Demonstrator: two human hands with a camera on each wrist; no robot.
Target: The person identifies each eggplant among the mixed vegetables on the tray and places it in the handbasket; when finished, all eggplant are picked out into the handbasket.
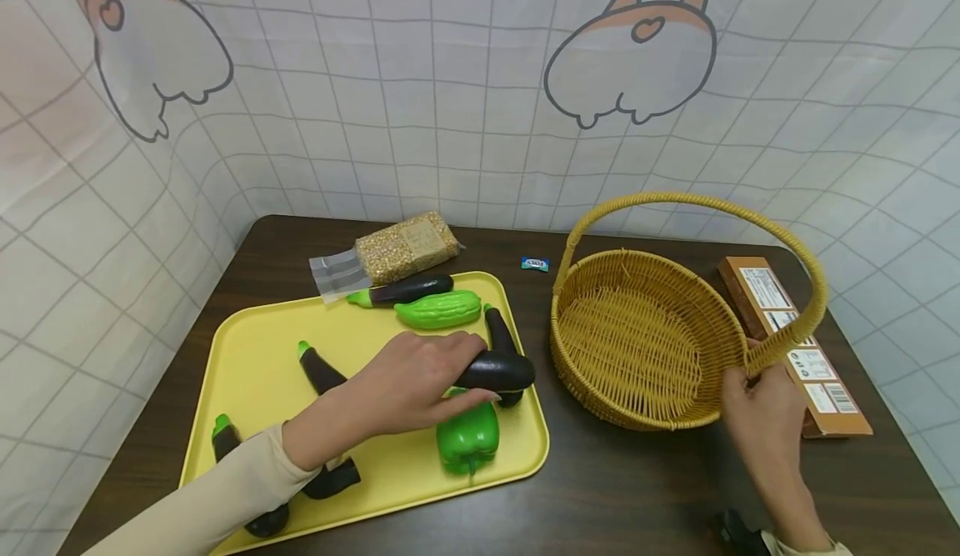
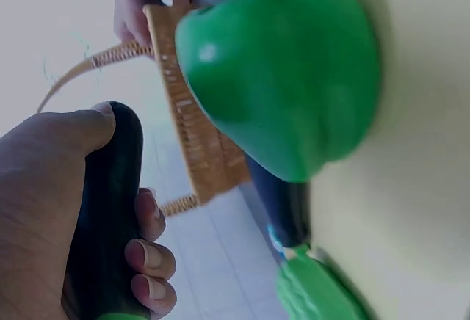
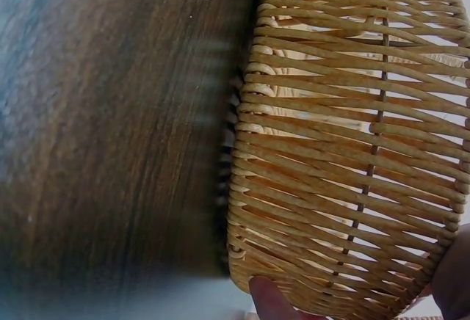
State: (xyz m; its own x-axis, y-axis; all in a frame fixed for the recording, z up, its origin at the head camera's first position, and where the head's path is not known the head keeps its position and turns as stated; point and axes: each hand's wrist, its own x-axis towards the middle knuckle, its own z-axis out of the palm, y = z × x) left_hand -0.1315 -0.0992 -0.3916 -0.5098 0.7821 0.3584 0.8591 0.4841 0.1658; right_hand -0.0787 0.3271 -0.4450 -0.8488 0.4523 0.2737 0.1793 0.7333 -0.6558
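Past the far edge of the yellow tray (image 1: 405,468), a clear bag of yellow kernels (image 1: 408,247) is laid on the dark counter (image 1: 615,489). Just off the tray's far right corner a small wrapped packet (image 1: 535,264) is seen; well to the tray's right, a brown carton (image 1: 795,348) is partly hidden by a wicker basket (image 1: 637,343). Within the tray's right part a bitter melon (image 1: 438,310) and a green bell pepper (image 1: 468,435) are set; other eggplants (image 1: 408,289) are spread about the tray, some partly covered by the left arm. Over the tray's right part, a dark eggplant (image 1: 498,370) is gripped by the left hand (image 1: 423,377), above the pepper. Right of the tray, the basket is gripped at its handle's base by the right hand (image 1: 768,410).
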